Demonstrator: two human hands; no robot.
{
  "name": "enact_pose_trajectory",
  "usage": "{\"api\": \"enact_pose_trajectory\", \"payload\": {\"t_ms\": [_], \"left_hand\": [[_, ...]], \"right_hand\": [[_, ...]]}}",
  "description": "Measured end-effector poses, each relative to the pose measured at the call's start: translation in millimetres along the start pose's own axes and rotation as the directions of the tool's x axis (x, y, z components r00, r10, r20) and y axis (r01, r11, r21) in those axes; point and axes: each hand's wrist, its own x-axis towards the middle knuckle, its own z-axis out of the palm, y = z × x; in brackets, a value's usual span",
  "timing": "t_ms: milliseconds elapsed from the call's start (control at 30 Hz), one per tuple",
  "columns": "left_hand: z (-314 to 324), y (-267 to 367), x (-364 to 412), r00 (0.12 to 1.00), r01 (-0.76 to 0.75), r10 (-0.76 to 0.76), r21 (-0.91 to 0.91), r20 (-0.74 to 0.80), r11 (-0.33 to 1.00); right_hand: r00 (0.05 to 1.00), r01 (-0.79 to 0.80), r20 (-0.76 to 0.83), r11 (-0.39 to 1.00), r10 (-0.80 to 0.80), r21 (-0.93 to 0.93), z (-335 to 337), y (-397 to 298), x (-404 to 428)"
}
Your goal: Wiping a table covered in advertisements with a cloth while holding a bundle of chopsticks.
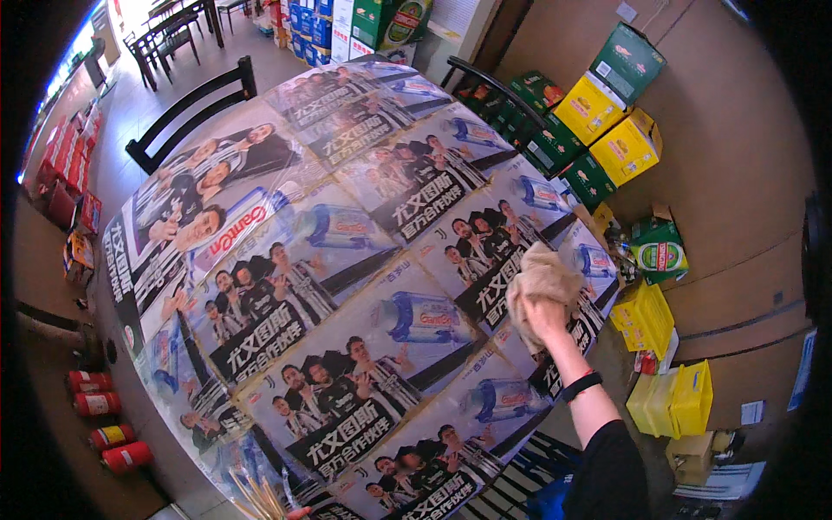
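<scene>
My right hand (545, 317) presses a crumpled beige cloth (546, 276) against the right side of a large table. The tabletop is covered with printed poster sheets (364, 273) under a clear plastic film, showing people and blue water bottles. A black band circles my right wrist. At the bottom edge only a little of my left hand (299, 513) shows, at a bundle of thin wooden sticks (260, 497), likely chopsticks, which it appears to hold. Most of that hand and the sticks' lower ends are cut off by the frame.
Black chairs (195, 110) stand at the far edge, and a slatted one (520, 478) by my right arm. Stacked green and yellow cartons (588, 107) and yellow crates (689, 396) line the right wall. Red fire extinguishers (97, 403) lie left. Dark dining tables (172, 26) stand farther back.
</scene>
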Motion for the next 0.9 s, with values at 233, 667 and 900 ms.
{"api": "enact_pose_trajectory", "payload": {"t_ms": [233, 667, 900], "left_hand": [[-9.1, 8.0, -28.2, 0.991, -0.128, 0.131, -0.073, 0.041, 0.989], [-94.5, 17.5, -88.6, 0.937, -0.294, 0.327, -0.234, 0.118, 0.927], [-120.2, 18.8, -114.4, 0.919, -0.368, 0.391, -0.259, 0.042, 0.893]], "right_hand": [[0.896, 0.434, -0.146, 0.897, -0.420, 0.084, 26.0, -142.2, -73.5], [0.648, 0.741, 0.000, 0.630, -0.762, 0.231, 72.8, -366.1, -293.0], [0.577, 0.734, 0.057, 0.548, -0.815, 0.401, 107.1, -447.6, -411.0]]}}
